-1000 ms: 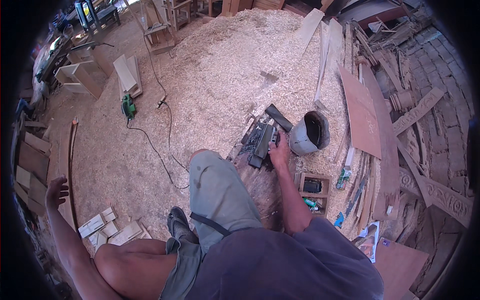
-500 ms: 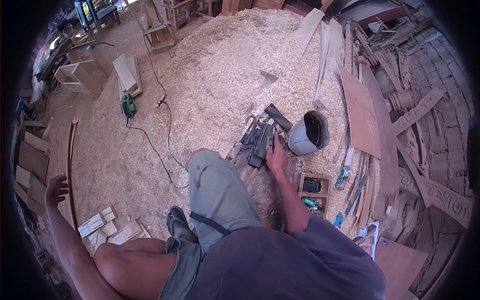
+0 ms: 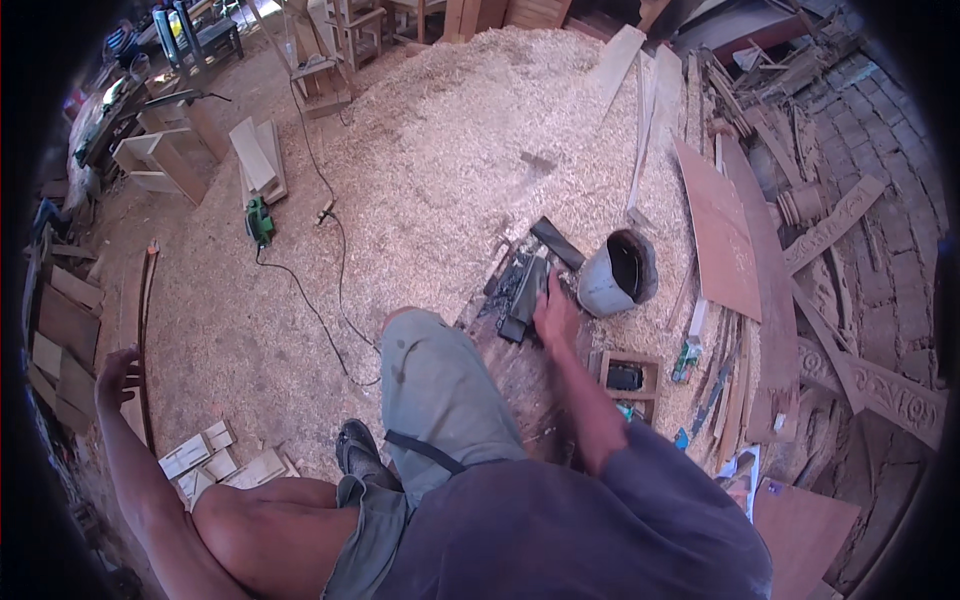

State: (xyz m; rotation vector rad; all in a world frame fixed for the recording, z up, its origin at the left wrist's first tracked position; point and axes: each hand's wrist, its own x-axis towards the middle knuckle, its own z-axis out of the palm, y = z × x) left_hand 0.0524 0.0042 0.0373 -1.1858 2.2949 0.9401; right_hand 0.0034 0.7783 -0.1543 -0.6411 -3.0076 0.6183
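As it lay against the fingers of the right hand (image 3: 556, 318), the principal item was a dark, long block (image 3: 528, 298), just left of that hand and a little ahead of it. Long axis: running away from the person, far end tilted to the right, so that it crossed the line of the right forearm (image 3: 592, 395) at an angle. Nearer hand: the right, by a wide margin.

State of hands: well apart. Right, fingers reaching forward along the block's right side, touching; whether they were clamped on it could not be told. Left hand (image 3: 118, 376), raised far off to the left, fingers loosely curled, nothing visible in it.

Adjoining items. One dark bar (image 3: 558, 243), beyond the right hand, set crosswise near the block's far end. One grey container (image 3: 599, 287), open-mouthed, dark inside, just ahead and right of the same hand. One brown, stained surface (image 3: 515, 365), beneath the block and nearer the body. One divided wooden box (image 3: 653, 378), behind and right of the right hand.

Outlying items. One green power tool (image 3: 258, 222), between the hands, ahead of the left. Short pale boards (image 3: 186, 455), nearer the body than the left hand. Wood shavings (image 3: 440, 150), spread ahead of both.
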